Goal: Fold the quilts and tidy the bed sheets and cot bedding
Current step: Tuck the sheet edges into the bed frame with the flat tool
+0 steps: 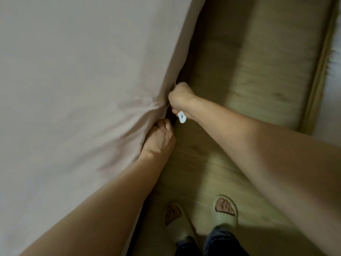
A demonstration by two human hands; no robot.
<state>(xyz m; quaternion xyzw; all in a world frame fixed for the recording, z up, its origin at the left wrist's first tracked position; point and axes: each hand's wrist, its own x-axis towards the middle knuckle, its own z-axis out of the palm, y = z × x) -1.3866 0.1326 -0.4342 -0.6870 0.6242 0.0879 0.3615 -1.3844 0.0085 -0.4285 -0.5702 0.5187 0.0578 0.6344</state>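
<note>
Wooden floor [249,74] beside the pink bed sheet [73,80], both hands gripping its edge.

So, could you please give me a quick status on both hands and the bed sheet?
Left hand grips bunched bed sheet at mattress edge. Right hand holds a white tool at the same edge. Nothing visibly in the way.
</note>
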